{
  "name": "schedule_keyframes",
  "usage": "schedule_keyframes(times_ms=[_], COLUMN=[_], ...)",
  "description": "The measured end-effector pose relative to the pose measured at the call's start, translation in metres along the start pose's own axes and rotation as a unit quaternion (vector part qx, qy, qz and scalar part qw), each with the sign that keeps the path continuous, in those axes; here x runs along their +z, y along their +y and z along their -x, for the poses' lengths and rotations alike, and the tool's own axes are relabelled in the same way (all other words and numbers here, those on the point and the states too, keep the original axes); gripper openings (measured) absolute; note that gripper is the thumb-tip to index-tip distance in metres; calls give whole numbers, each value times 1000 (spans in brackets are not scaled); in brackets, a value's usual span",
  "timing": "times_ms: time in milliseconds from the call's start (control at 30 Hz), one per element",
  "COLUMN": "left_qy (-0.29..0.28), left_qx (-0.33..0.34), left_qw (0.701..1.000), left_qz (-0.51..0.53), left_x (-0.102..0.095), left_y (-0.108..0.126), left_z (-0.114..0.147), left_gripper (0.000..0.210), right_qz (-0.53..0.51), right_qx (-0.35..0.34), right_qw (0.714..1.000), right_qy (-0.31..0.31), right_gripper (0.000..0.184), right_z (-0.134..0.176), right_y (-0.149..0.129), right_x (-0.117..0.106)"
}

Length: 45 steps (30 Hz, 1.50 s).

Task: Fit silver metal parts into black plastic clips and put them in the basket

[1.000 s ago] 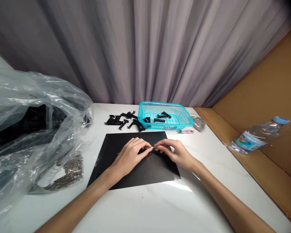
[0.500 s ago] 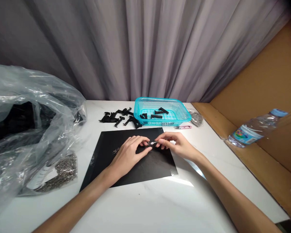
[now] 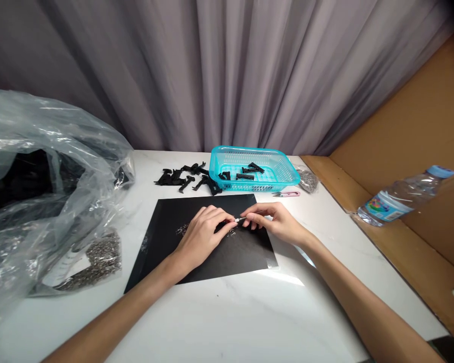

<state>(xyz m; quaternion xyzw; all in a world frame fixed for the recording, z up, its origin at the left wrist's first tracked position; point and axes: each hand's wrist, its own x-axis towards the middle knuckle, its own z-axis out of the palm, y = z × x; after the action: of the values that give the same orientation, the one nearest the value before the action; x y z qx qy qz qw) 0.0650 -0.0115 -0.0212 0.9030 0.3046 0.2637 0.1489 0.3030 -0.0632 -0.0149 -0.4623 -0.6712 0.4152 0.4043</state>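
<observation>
Over the black mat (image 3: 219,262), both my hands meet around one small slender object. My left hand (image 3: 204,232) pinches its whitish end (image 3: 237,220) between thumb and fingertips. My right hand (image 3: 274,219) grips the other part, a thin dark pen-like tool (image 3: 243,218), mostly hidden by the fingers; its exact kind cannot be made out. Just under my left fingertips lie tiny shiny metal pieces (image 3: 231,233). More such metal pieces (image 3: 181,230) lie on the mat beside the back of my left hand.
A turquoise basket (image 3: 257,187) with several black plastic parts stands behind the mat. More black parts (image 3: 187,184) lie left of it, pink-handled snips (image 3: 287,194) in front. A large clear plastic bag (image 3: 60,121) and a bag of metal pieces (image 3: 102,259) are left; a water bottle (image 3: 388,206) is right.
My fingertips have drawn closer together around the slender object, and my left thumb and fingers have closed on its whitish end. The loose metal pieces beneath show more clearly. The view has shifted slightly.
</observation>
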Motion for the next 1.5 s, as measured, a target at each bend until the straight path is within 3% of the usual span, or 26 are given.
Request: schedule_keyframes(times_ms=[233, 533, 667, 833, 1033, 1267, 1367, 1433, 1500], left_qy=[7, 8, 12, 17, 11, 33, 37, 35, 33], left_qx=[-6, 15, 20, 33, 64, 45, 48, 50, 47], left_qw=[1000, 1000, 1000, 999, 995, 995, 995, 995, 996], left_qz=[8, -22, -16, -31, -77, -80, -79, -80, -71], left_x=[-3, 0, 1, 0, 1, 4, 4, 4, 3], left_y=[-2, 2, 0, -1, -2, -4, -4, -3, -3], left_z=[-4, 0, -1, -1, 0, 1, 2, 2, 1], left_gripper=[23, 23, 16, 23, 32, 22, 20, 19, 20], right_qz=[-25, 48, 94, 102, 180, 253, 355, 485, 530], right_qx=[1, 1, 13, 26, -23, -78, -40, 23, 63], right_qw=[999, 996, 994, 993, 982, 963, 933, 867, 835], right_qy=[19, -71, -55, -49, -45, -39, 37, 108, 134], right_gripper=[38, 27, 26, 20, 10, 11, 16, 19, 24], right_z=[3, 5, 5, 3, 1, -1, 2, 5, 8], right_y=[-2, -8, -2, 5, 6, 3, 6, 12, 20], right_x=[-23, -27, -35, -37, -34, -35, -47, -58, -67])
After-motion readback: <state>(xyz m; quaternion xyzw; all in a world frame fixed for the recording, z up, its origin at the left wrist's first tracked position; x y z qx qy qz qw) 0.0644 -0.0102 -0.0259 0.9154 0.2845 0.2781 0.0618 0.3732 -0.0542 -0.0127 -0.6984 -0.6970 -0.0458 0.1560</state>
